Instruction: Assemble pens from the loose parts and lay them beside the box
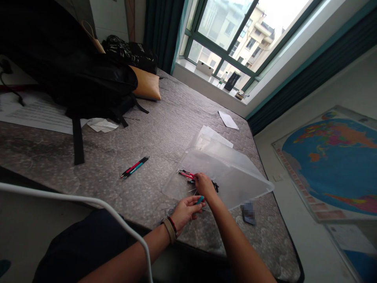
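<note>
My left hand (186, 209), with bands at its wrist, is closed around a teal pen (200, 200); the pen points toward the camera and little of it shows. Just beyond, my right hand (205, 185) reaches down with fingers pinched at a red pen (186, 175). That pen lies among several red and black pens on a translucent plastic sheet or bag (235, 179). Some black pens (216, 186) stick out past my right hand, which hides part of the pile. To the left, a few red and teal pens (134, 167) lie side by side on the mattress (159, 137).
A black backpack (97, 78) and a tan pouch (147, 83) sit at the far left near crumpled paper (102, 125). White papers (228, 120) lie toward the window. A dark blurred object (249, 213) rests near the right edge. A white cable (88, 199) crosses the lower left.
</note>
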`<act>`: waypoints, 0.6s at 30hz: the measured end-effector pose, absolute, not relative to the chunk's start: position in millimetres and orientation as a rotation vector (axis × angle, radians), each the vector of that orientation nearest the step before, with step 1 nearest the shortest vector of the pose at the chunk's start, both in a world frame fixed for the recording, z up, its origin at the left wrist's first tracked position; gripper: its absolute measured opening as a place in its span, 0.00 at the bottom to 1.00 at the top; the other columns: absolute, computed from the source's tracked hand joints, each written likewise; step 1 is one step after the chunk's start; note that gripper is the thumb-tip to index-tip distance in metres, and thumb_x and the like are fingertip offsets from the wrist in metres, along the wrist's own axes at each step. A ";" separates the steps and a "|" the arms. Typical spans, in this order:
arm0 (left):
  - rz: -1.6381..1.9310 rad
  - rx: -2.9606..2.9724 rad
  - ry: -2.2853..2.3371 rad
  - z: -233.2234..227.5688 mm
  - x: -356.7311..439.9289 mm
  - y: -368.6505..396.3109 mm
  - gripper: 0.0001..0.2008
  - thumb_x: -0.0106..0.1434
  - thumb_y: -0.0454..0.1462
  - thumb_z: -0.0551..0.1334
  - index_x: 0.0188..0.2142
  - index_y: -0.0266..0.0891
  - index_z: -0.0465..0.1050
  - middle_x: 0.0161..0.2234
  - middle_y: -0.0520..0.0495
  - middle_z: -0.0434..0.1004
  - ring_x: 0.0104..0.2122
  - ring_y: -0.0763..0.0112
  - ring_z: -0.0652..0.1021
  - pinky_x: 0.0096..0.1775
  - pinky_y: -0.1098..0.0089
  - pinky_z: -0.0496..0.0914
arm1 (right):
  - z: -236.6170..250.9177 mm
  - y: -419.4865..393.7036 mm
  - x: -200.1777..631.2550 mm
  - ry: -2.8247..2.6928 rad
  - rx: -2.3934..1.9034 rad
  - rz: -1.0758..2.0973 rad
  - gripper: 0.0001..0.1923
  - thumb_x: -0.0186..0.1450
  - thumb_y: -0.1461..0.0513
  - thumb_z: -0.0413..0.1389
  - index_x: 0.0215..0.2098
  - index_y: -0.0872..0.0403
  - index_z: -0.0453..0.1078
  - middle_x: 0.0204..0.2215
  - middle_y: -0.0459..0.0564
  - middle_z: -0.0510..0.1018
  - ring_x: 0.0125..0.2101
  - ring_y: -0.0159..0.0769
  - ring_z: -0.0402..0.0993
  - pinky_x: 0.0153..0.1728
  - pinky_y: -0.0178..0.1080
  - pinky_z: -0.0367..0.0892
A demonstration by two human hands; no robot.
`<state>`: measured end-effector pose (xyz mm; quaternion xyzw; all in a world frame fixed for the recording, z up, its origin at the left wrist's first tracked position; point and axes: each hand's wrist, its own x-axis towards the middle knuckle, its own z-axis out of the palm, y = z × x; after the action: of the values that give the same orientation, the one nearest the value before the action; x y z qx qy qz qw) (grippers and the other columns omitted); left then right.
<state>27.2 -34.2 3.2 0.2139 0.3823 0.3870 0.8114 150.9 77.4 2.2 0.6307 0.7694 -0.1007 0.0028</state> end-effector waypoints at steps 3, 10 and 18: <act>0.830 0.442 0.810 4.4 26.8 -33.9 0.25 0.49 0.42 0.71 0.47 0.37 0.75 0.44 0.40 0.80 0.32 0.72 0.76 0.30 0.75 0.62 | 6.7 79.0 151.7 2.396 1.928 -0.307 0.13 0.70 0.64 0.47 0.46 0.52 0.73 0.43 0.52 0.77 0.44 0.35 0.73 0.44 0.33 0.61; 0.859 0.395 0.797 2.0 24.1 -26.4 0.23 0.55 0.43 0.68 0.49 0.37 0.72 0.44 0.40 0.80 0.30 0.74 0.77 0.28 0.76 0.65 | 13.4 83.0 159.3 2.337 1.824 -0.312 0.14 0.62 0.69 0.53 0.44 0.51 0.74 0.42 0.51 0.77 0.42 0.37 0.74 0.40 0.34 0.62; 0.884 0.293 0.852 -3.8 20.4 -18.5 0.14 0.68 0.44 0.52 0.46 0.38 0.67 0.33 0.45 0.79 0.21 0.76 0.76 0.23 0.77 0.64 | 12.1 54.6 175.0 2.623 2.538 -0.805 0.14 0.64 0.59 0.55 0.47 0.54 0.73 0.39 0.51 0.77 0.34 0.35 0.73 0.40 0.39 0.68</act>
<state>20.4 -18.5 -3.8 0.1370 0.3983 0.4133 0.8073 175.0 54.6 12.1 0.6492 0.6708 -0.2059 -0.2937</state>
